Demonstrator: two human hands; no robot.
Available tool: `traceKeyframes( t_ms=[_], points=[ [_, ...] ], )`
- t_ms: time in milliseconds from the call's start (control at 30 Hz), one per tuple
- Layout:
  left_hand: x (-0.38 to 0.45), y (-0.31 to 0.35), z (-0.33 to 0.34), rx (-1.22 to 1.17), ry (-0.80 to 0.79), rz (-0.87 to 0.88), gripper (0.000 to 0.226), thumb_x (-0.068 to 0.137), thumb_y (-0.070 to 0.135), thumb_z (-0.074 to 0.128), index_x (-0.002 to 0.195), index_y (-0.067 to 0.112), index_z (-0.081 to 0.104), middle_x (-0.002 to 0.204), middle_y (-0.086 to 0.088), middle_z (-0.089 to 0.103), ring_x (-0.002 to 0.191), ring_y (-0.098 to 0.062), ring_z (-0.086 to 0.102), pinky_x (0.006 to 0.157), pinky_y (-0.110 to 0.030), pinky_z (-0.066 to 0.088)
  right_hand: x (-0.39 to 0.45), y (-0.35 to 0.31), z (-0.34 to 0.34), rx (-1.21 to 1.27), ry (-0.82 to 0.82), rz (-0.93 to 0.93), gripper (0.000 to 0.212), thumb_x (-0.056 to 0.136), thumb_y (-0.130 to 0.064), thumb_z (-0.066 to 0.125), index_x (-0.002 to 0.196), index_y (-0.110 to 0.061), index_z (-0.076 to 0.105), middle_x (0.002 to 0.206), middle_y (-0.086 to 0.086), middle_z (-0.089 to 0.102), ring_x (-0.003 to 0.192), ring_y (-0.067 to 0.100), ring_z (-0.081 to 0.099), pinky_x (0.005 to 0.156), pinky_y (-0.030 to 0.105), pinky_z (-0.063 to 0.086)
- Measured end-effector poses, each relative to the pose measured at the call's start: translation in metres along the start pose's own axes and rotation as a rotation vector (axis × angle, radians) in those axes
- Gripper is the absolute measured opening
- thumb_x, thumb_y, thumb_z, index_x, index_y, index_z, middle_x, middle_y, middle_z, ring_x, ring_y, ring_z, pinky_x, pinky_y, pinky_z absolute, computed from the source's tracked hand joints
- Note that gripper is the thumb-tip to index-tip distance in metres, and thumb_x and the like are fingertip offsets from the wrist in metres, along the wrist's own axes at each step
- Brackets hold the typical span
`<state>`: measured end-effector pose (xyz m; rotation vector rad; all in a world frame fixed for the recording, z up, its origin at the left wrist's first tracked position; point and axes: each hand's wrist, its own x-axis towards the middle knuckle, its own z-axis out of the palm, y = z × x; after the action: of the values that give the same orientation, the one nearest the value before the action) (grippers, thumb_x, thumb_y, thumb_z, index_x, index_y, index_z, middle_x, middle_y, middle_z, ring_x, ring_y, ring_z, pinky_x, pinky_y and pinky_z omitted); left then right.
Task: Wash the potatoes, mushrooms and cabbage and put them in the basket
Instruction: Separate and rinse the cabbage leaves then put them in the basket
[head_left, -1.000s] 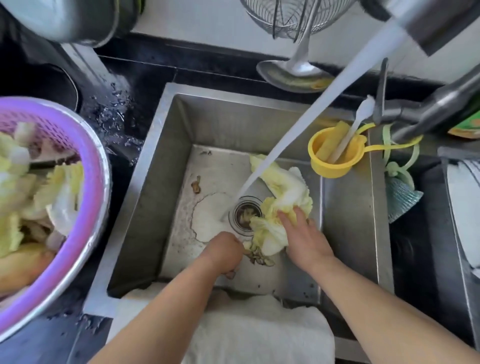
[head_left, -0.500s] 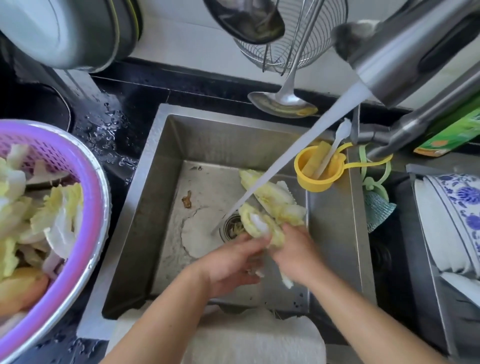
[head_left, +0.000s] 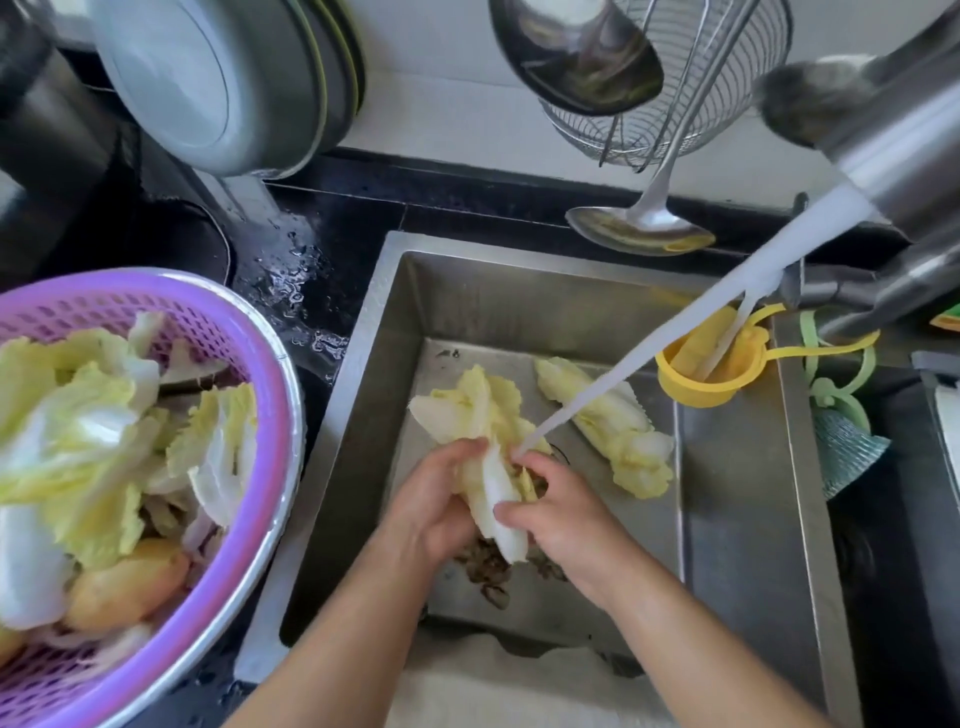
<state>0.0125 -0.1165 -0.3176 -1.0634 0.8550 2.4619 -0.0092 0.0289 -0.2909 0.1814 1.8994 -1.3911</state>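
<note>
Over the steel sink (head_left: 737, 545) both hands hold one pale cabbage leaf (head_left: 480, 415) under the running water (head_left: 675, 358). My left hand (head_left: 436, 506) grips the leaf from the left, and my right hand (head_left: 558, 512) grips its white stem from the right. A second cabbage leaf (head_left: 618, 436) lies on the sink floor to the right. Dark mushrooms (head_left: 488, 569) sit on the sink floor just under my hands. The purple basket (head_left: 244, 353) at the left holds several cabbage leaves and a potato (head_left: 124, 582).
The faucet (head_left: 898, 156) juts in from the upper right. A yellow strainer cup (head_left: 701, 364) hangs on the sink's right wall. A ladle (head_left: 639, 228) and a wire basket hang on the back wall. Steel pots stand at the upper left. A white towel (head_left: 509, 691) drapes the sink's front edge.
Both hands have lifted a cabbage leaf off the sink floor into the water stream; earlier my right hand pressed the leaves by the drain. The camera view has tilted upward.
</note>
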Motion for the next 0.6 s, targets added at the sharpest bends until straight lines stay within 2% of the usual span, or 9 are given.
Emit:
traceKeyframes(
  t_ms=[67, 133, 167, 233, 333, 400, 500, 567, 600],
  points=[
    [0.002, -0.003, 0.000, 0.000, -0.020, 0.018, 0.038, 0.103, 0.010, 0.056, 0.137, -0.004, 0.061, 0.129, -0.026, 0.068, 0.120, -0.040, 0.067, 0.106, -0.052, 0.053, 0.001, -0.004, 0.007, -0.142, -0.014, -0.027, 0.057, 0.088, -0.017, 0.076, 0.137, -0.035, 0.053, 0.121, -0.017, 0.057, 0.106, -0.001, 0.059, 0.083, 0.018, 0.050],
    [0.004, -0.007, 0.001, -0.017, -0.028, 0.042, 0.042, 0.104, 0.015, 0.058, 0.142, -0.001, 0.058, 0.136, -0.027, 0.065, 0.123, -0.041, 0.066, 0.102, -0.053, 0.055, 0.005, -0.003, 0.009, -0.233, 0.044, -0.086, 0.043, 0.090, -0.015, 0.072, 0.129, -0.027, 0.059, 0.119, -0.009, 0.063, 0.103, 0.007, 0.064, 0.079, 0.023, 0.055],
    [0.005, -0.008, 0.001, -0.050, -0.029, 0.033, 0.044, 0.104, 0.018, 0.058, 0.145, 0.002, 0.055, 0.139, -0.028, 0.063, 0.121, -0.042, 0.066, 0.096, -0.054, 0.056, 0.006, -0.005, 0.007, -0.165, 0.083, -0.085, 0.033, 0.092, -0.009, 0.066, 0.122, -0.024, 0.063, 0.114, -0.004, 0.070, 0.099, 0.012, 0.068, 0.077, 0.029, 0.059],
    [0.004, -0.007, -0.001, -0.123, -0.033, 0.018, 0.045, 0.105, 0.022, 0.056, 0.146, 0.002, 0.054, 0.138, -0.026, 0.062, 0.110, -0.042, 0.068, 0.085, -0.054, 0.053, 0.009, -0.008, -0.001, 0.183, 0.116, 0.004, 0.029, 0.097, -0.002, 0.052, 0.111, -0.021, 0.069, 0.107, 0.005, 0.077, 0.096, 0.021, 0.074, 0.072, 0.037, 0.062],
    [0.005, -0.006, -0.005, -0.216, -0.025, 0.029, 0.035, 0.106, 0.019, 0.050, 0.127, -0.002, 0.069, 0.126, -0.027, 0.064, 0.102, -0.040, 0.064, 0.089, -0.053, 0.046, 0.012, -0.009, -0.012, 0.660, 0.027, 0.127, 0.027, 0.106, -0.009, 0.044, 0.119, -0.013, 0.068, 0.112, 0.015, 0.077, 0.103, 0.029, 0.075, 0.076, 0.041, 0.059],
    [0.002, -0.006, -0.004, -0.237, -0.027, 0.039, 0.034, 0.106, 0.016, 0.049, 0.112, 0.000, 0.079, 0.119, -0.026, 0.070, 0.099, -0.039, 0.066, 0.085, -0.051, 0.046, 0.018, -0.008, -0.014, 0.725, -0.030, 0.174, 0.026, 0.109, -0.019, 0.045, 0.126, -0.012, 0.065, 0.114, 0.014, 0.077, 0.105, 0.028, 0.075, 0.080, 0.042, 0.059],
    [-0.001, -0.006, -0.002, -0.244, -0.033, 0.002, 0.031, 0.104, 0.016, 0.052, 0.126, 0.001, 0.068, 0.114, -0.021, 0.073, 0.092, -0.034, 0.072, 0.068, -0.041, 0.056, 0.028, -0.008, -0.003, 0.701, -0.012, 0.212, 0.026, 0.107, -0.030, 0.055, 0.123, -0.015, 0.069, 0.115, 0.009, 0.077, 0.105, 0.026, 0.074, 0.082, 0.040, 0.059],
    [-0.001, -0.007, 0.000, -0.205, -0.002, 0.012, 0.034, 0.105, 0.018, 0.054, 0.132, 0.002, 0.065, 0.119, -0.021, 0.074, 0.095, -0.033, 0.075, 0.080, -0.045, 0.058, 0.037, -0.012, 0.007, 0.655, 0.023, 0.189, 0.022, 0.105, -0.019, 0.056, 0.119, -0.014, 0.072, 0.113, 0.009, 0.078, 0.104, 0.028, 0.074, 0.080, 0.039, 0.059],
    [-0.002, -0.006, 0.000, -0.191, 0.009, 0.038, 0.034, 0.106, 0.020, 0.053, 0.132, 0.002, 0.064, 0.119, -0.022, 0.074, 0.096, -0.032, 0.076, 0.088, -0.047, 0.056, 0.040, -0.014, 0.012, 0.641, 0.011, 0.179, 0.022, 0.104, -0.009, 0.056, 0.119, -0.011, 0.072, 0.113, 0.012, 0.077, 0.107, 0.032, 0.073, 0.086, 0.042, 0.059]
  ],
)
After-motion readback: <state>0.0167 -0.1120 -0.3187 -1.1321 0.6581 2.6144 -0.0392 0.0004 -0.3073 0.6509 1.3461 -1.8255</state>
